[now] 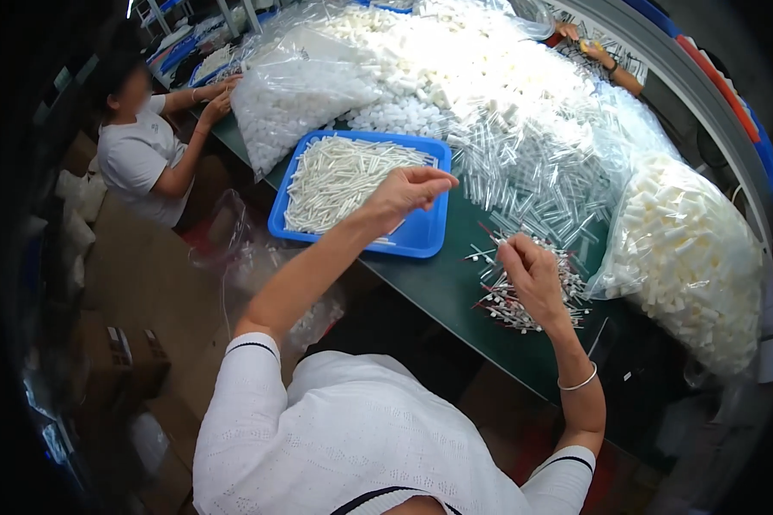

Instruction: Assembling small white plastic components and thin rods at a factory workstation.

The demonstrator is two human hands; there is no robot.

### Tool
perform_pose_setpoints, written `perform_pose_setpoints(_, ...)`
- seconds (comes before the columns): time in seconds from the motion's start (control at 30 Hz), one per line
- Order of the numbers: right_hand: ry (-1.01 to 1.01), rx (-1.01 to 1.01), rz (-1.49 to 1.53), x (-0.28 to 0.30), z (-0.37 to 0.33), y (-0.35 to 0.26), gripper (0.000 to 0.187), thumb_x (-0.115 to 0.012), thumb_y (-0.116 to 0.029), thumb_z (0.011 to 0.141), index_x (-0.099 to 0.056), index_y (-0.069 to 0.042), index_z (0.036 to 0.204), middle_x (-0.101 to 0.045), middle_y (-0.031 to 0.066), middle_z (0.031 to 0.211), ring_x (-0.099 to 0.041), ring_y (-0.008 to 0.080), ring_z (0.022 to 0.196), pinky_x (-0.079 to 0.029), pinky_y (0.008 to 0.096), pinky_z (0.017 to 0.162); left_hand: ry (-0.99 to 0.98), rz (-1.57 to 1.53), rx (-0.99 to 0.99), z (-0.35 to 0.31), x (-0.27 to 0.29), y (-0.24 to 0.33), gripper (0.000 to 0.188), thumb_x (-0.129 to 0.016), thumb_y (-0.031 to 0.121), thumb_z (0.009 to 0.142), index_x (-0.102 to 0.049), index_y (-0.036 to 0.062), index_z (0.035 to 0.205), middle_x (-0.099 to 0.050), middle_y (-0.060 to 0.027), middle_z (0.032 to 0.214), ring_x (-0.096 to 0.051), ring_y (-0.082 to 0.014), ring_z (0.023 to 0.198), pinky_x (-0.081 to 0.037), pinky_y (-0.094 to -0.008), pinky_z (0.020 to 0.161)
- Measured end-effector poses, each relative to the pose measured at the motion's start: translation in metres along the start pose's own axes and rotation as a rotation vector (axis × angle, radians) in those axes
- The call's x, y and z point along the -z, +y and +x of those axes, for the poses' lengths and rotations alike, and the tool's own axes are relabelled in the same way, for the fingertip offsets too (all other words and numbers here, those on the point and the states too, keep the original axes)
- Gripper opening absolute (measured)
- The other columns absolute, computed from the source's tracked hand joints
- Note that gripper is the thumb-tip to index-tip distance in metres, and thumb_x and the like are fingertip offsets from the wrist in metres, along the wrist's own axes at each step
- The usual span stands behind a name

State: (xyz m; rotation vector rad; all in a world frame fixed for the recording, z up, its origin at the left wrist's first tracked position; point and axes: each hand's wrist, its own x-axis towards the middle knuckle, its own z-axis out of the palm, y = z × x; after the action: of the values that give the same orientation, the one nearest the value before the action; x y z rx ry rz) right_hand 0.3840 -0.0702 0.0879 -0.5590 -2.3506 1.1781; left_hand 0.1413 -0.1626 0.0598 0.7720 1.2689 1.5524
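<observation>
My left hand [412, 190] hovers at the right side of a blue tray [427, 232], its fingertips pinched together. What the pinch holds, if anything, is too small to make out. White thin sticks [339, 176] fill most of that tray. My right hand [532, 279] is closed above a loose heap of small red-and-white stick pieces [524, 313]. A thin red-tipped piece shows by its fingers, but I cannot tell whether it is gripped. Clear plastic tubes [524, 189] lie scattered just beyond the right hand.
A large mound of white pieces [455, 60] covers the far part of the green table [438, 296]. Clear bags of white pieces stand at left [296, 99] and right [687, 257]. One person [146, 142] works at far left; another person's hands [597, 53] show at far right.
</observation>
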Motion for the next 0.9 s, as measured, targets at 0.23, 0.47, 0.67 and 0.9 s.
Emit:
perform_pose_setpoints(0.23,-0.005,0.012,0.136,-0.051,0.004,-0.039,0.016,-0.057,-0.012,0.091,-0.055,0.001,0.082,-0.047,0.0053,0.056,-0.042,0.0108,0.048,-0.034,0.0282,0.046,-0.170,-0.468,0.072,-0.061,0.002,-0.022,0.026,-0.060,0.020,0.093,-0.060,0.0019,0.113,-0.065,-0.0079,0.098,-0.056,-0.0075,0.078,-0.046,-0.0189,0.068)
perform_pose_setpoints(0.47,0.068,-0.018,0.016,-0.086,0.006,-0.057,0.015,-0.060,-0.007,0.083,-0.053,0.001,0.072,-0.046,0.0092,0.052,-0.041,0.0158,0.043,-0.035,0.0309,0.045,-0.228,-0.665,0.183,-0.078,0.032,-0.032,0.032,-0.055,0.017,0.096,-0.057,-0.0007,0.121,-0.063,-0.0094,0.107,-0.058,-0.0083,0.084,-0.050,-0.0199,0.074)
perform_pose_setpoints(0.67,0.079,-0.044,-0.097,-0.103,0.010,-0.059,0.017,-0.060,-0.007,0.081,-0.050,0.001,0.068,-0.045,0.0097,0.051,-0.043,0.0189,0.042,-0.035,0.0322,0.044,-0.287,-0.711,0.183,-0.078,0.048,-0.036,0.032,-0.052,0.015,0.097,-0.055,-0.0010,0.125,-0.063,-0.0087,0.109,-0.059,-0.0083,0.089,-0.051,-0.0196,0.076)
perform_pose_setpoints(0.9,0.046,-0.047,-0.107,-0.103,0.022,-0.054,0.019,-0.061,-0.006,0.079,-0.049,0.001,0.066,-0.046,0.0109,0.052,-0.046,0.0217,0.043,-0.037,0.0328,0.045,-0.234,-0.669,0.128,-0.074,0.051,-0.043,0.031,-0.052,0.014,0.097,-0.055,-0.0009,0.124,-0.062,-0.0117,0.111,-0.058,-0.0118,0.090,-0.051,-0.0224,0.077)
